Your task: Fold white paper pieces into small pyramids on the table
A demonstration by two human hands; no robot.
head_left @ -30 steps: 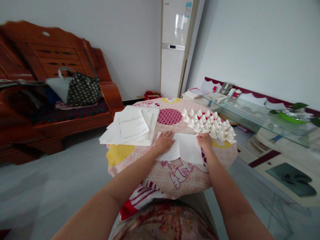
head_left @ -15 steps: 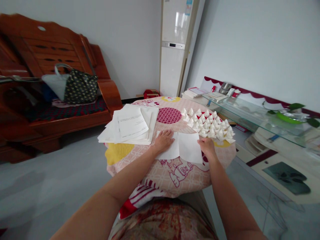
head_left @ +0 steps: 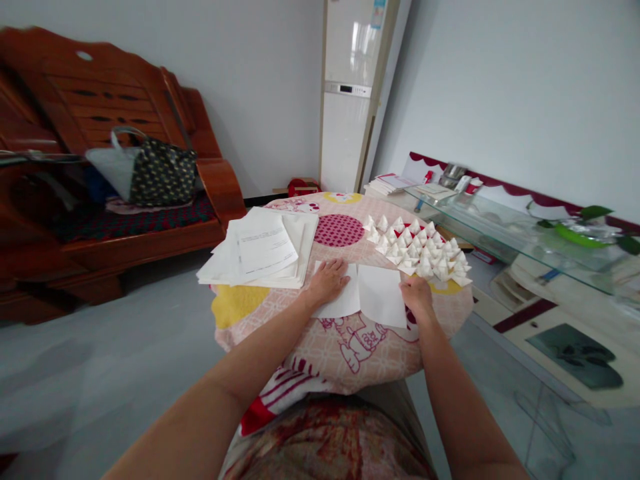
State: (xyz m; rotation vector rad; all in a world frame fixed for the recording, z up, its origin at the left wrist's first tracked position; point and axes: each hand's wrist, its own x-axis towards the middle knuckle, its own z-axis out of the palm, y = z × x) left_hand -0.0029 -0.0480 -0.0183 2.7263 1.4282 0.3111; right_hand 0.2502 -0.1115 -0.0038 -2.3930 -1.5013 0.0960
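A white sheet of paper (head_left: 383, 293) lies across the near part of the cloth-covered round table, with a line down its middle; I cannot tell whether that is a crease or a tear. My left hand (head_left: 329, 280) rests flat on the left half, fingers stretched out. At the right edge, my right hand (head_left: 416, 293) has its fingers closed on the paper. The right half looks slightly raised and curved along its lower edge. Beyond my right hand stand several small folded white paper shapes (head_left: 425, 247) with pointed tips, packed in rows.
To the left is a stack of white papers (head_left: 265, 243), the top one printed. A patterned cloth (head_left: 300, 340) covers the table. On the right runs a glass-topped cabinet (head_left: 505, 240) with a green dish (head_left: 580, 235). A wooden bench (head_left: 150, 233) holds bags at the left.
My right hand has shifted very slightly to the right with the paper's right half, whose lower edge now curves more. My left hand stays in place.
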